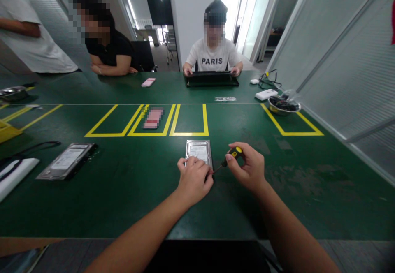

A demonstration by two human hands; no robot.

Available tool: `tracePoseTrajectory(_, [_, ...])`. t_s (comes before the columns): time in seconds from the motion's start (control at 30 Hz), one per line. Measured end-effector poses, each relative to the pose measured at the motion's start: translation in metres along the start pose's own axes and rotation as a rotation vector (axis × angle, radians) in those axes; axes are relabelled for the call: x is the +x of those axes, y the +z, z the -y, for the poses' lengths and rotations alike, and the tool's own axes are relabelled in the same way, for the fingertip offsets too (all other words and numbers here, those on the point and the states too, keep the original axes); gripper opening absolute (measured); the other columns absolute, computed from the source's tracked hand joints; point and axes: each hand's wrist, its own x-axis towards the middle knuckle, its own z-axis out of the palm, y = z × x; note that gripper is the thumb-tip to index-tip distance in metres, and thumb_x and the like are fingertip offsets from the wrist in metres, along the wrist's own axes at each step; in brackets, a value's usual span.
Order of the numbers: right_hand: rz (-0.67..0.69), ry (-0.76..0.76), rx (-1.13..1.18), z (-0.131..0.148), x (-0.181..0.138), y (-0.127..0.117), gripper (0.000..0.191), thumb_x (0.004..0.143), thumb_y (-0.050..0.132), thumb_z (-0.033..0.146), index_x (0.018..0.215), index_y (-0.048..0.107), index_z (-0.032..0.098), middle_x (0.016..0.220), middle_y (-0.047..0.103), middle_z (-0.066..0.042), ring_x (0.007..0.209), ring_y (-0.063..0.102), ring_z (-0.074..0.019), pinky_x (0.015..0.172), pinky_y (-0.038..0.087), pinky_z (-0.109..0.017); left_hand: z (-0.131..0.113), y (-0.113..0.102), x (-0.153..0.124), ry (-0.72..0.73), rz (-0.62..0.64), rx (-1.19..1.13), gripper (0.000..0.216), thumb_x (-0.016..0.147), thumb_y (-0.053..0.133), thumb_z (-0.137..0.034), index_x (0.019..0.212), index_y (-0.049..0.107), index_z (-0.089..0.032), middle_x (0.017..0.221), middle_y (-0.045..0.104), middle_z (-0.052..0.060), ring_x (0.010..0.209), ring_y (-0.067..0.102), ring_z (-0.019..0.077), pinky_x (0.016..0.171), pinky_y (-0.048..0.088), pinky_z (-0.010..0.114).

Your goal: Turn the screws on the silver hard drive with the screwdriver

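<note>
A silver hard drive (199,147) with a white label lies on the green table in front of me. My left hand (196,179) is closed over its near half, fingers bent around its sides, and hides that part. In my right hand (248,168) is a screwdriver (235,153) with a black and yellow handle, gripped between thumb and fingers. Its thin shaft slants down to the left, and the tip is at the drive's near right side, close to my left fingertips. Whether the tip sits in a screw I cannot tell.
Another hard drive (68,158) lies to the left, beside a white device (18,176) with a black cable. Yellow tape outlines (189,134) mark the table beyond. A metal bowl (284,107) of dark parts stands at the right. A person (212,55) opposite holds a black tablet-like object (212,79).
</note>
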Motion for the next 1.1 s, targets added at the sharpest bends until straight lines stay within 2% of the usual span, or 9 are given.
tracePoseTrajectory(0.3, [0.004,0.005,0.001,-0.0004,-0.0011,-0.0004,0.022,0.083,0.062,0.025,0.104,0.060,0.020,0.084,0.067,-0.003,0.070,0.064,-0.0153,0.065,0.052,-0.028,-0.0008,0.0008,-0.0019,0.038,-0.006,0.023,0.008,0.083,0.059,-0.025,0.084,0.067,-0.024,0.086,0.070,0.005,0.100,0.051,0.0281,0.092,0.021,0.054])
tracePoseTrajectory(0.8, [-0.008,-0.012,-0.004,-0.0001,-0.0003,-0.0001,0.022,0.083,0.062,0.025,0.104,0.060,0.020,0.085,0.067,-0.004,0.071,0.065,-0.0158,0.065,0.052,-0.028,0.0020,0.0020,-0.0021,0.013,-0.033,0.013,0.005,0.083,0.065,-0.028,0.081,0.067,-0.024,0.084,0.070,0.001,0.099,0.052,0.0256,0.089,0.021,0.051])
tracePoseTrajectory(1.1, [-0.029,0.007,-0.005,-0.0008,0.0001,-0.0033,0.024,0.081,0.064,0.024,0.104,0.060,0.019,0.085,0.067,-0.004,0.070,0.065,-0.0158,0.066,0.052,-0.028,0.0046,0.0066,-0.0041,0.040,-0.069,0.023,0.008,0.085,0.063,-0.029,0.081,0.068,-0.024,0.083,0.071,0.004,0.098,0.052,0.0268,0.089,0.022,0.051])
